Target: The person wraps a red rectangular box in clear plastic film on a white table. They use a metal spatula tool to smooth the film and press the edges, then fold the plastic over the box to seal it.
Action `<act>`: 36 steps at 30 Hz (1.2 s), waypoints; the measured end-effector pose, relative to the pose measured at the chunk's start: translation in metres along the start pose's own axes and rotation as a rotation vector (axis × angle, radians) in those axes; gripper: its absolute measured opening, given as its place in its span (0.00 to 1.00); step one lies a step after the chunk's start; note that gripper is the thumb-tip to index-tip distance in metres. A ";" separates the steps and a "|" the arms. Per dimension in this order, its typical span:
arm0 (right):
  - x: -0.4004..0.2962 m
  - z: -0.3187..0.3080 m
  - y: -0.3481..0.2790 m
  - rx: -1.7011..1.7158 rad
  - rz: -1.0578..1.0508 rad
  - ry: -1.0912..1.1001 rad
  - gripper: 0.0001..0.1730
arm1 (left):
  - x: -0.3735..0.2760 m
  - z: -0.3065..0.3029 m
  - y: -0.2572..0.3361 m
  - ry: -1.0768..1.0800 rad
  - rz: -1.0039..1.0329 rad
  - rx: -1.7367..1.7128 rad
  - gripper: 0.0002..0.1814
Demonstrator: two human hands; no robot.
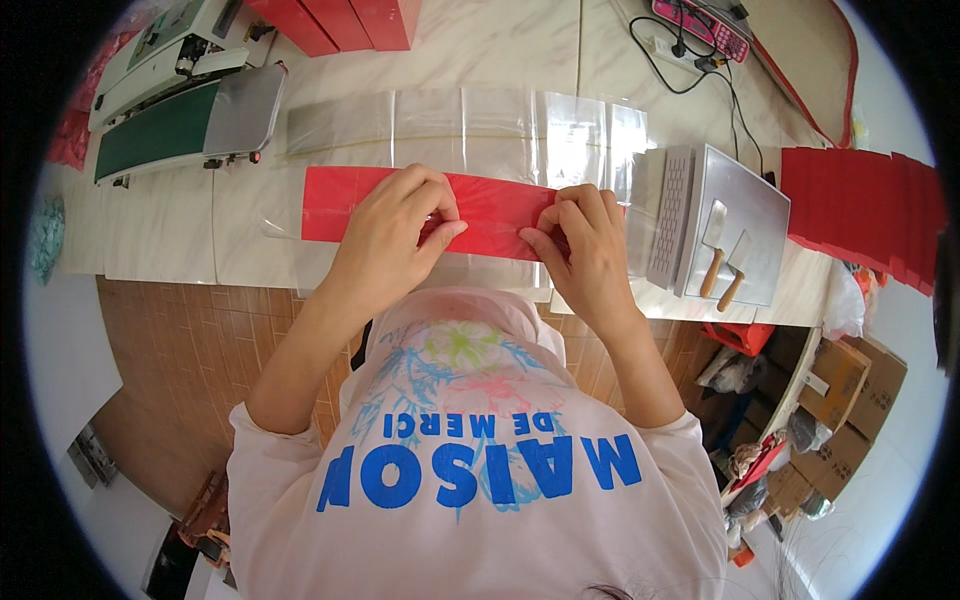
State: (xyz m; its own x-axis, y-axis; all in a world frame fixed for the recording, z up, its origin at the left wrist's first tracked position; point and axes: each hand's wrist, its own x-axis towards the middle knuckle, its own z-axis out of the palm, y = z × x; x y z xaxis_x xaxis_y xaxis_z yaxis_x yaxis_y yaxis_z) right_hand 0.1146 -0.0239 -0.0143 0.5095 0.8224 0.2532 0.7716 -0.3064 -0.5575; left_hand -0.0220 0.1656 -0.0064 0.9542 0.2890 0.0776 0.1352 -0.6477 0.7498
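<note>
A long red flat box or card strip (495, 202) lies crosswise on clear plastic film (427, 120) in front of me. Some of the film seems to cover the red surface, which looks shiny and slightly creased. My left hand (409, 217) rests over the strip left of its middle, thumb and fingertips pinched together on what looks like the film. Near the strip's right end, my right hand (585, 232) pinches in the same way, its fingertips partly hidden behind the knuckles. Beyond the strip the film spreads flat, with fold lines and bright glare.
Right of the film, a metal hot plate (739, 232) carries two wooden-handled spatulas (716, 247). A sealing machine with a green belt (161, 135) stands at left. Red boxes (345, 22) stand behind; more red pieces (862, 202) lie far right. Cables (660, 82) run from a power strip.
</note>
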 end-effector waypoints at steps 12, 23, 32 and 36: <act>0.000 0.001 -0.007 -0.076 -0.238 0.011 0.13 | -0.004 0.002 0.000 -0.009 -0.037 -0.021 0.10; 0.000 0.007 0.001 0.112 -0.198 0.047 0.11 | -0.013 -0.042 -0.014 -0.083 0.002 0.131 0.17; 0.003 0.007 -0.005 0.136 -0.088 0.016 0.10 | -0.021 -0.093 -0.048 -0.174 -0.056 0.151 0.11; 0.004 0.006 -0.008 0.148 -0.061 0.002 0.11 | -0.024 -0.090 -0.054 -0.130 -0.096 0.113 0.07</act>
State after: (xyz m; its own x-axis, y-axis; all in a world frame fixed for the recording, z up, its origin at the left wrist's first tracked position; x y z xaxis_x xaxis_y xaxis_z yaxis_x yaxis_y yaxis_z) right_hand 0.1077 -0.0151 -0.0135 0.4644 0.8361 0.2919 0.7367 -0.1817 -0.6514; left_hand -0.0760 0.2570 0.0100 0.9610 0.2644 -0.0814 0.2491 -0.6988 0.6706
